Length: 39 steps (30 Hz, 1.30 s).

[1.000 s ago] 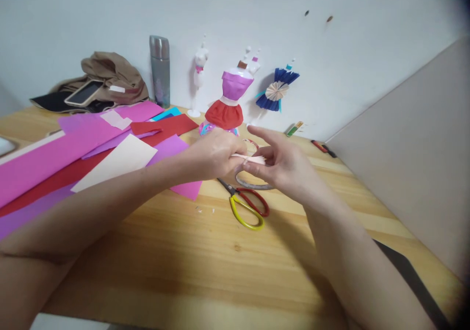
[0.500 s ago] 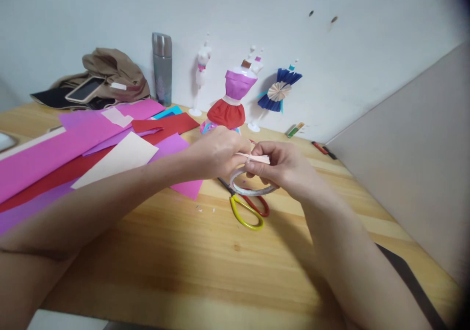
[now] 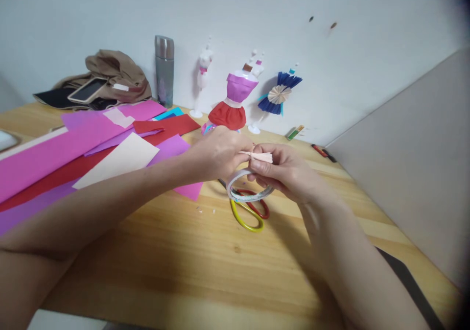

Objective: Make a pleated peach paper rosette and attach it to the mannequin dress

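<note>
A small pleated piece of cream paper (image 3: 262, 157) is pinched between both hands, its folded end fanning out to the right. My left hand (image 3: 225, 151) closes on its left end, with the fingers partly hidden behind the back of the hand. My right hand (image 3: 281, 166) grips the paper between thumb and fingers. A roll of tape (image 3: 233, 189) hangs beneath the right fingers, tilted; whether its strip is stuck to the paper I cannot make out. Scissors (image 3: 253, 228) with one yellow and one red handle lie on the table just below the roll.
Sheets of pink, red, purple and cream paper (image 3: 119, 161) spread over the left side. Behind them are a brown cap (image 3: 113, 73), a phone (image 3: 88, 90) and a grey bottle (image 3: 164, 73). Mannequins in a purple-red paper dress (image 3: 240, 90) and a blue one (image 3: 279, 94) stand by the wall.
The tape roll has turned and hangs slightly lower and further left under my right hand. The pleated paper's right end shows more fanned. Both hands keep their grip.
</note>
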Available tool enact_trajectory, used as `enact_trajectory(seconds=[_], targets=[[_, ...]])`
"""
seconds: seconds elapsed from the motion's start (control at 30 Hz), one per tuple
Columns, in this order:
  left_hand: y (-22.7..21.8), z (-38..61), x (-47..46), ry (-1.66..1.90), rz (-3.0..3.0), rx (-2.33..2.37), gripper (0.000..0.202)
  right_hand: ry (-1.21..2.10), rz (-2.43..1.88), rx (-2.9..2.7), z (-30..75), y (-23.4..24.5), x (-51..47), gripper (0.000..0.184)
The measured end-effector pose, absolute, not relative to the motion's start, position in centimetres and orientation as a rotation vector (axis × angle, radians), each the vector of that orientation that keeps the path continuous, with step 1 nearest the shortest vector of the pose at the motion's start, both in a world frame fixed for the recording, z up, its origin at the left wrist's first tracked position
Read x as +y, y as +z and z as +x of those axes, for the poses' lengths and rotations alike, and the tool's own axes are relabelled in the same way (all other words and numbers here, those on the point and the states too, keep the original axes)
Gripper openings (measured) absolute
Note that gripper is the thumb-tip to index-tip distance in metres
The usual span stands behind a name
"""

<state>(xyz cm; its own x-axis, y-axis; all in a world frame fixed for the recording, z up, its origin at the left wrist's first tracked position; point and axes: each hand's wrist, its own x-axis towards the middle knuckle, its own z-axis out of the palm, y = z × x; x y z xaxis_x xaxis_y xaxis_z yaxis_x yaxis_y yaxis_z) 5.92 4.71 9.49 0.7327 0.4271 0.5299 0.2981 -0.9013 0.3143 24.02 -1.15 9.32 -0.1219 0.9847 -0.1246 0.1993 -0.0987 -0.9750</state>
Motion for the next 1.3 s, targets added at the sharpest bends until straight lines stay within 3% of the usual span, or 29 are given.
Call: enact_trajectory(seconds=[0.27,0.6,0.9,1.3], targets=[[9.6,5.9,4.2,0.939,2.622,0.613,0.029,1.248,-1.276,-1.455,23.8,9.2,-1.0,0.037],[8.0,6.7,4.8,1.035,2.962,0.815,0.027,1.214,-1.252,-1.422,23.6,8.6,-0.8,0.039],[8.0,6.6,4.6,0.973,2.901,0.897,0.022,1.181,-1.290,-1.433,23.4,8.8,-0.9,0.036],[8.6,6.3,4.7,0.964,2.902,0.694,0.026,1.114,-1.336,-1.459,23.4,8.7,-0.9,0.039]])
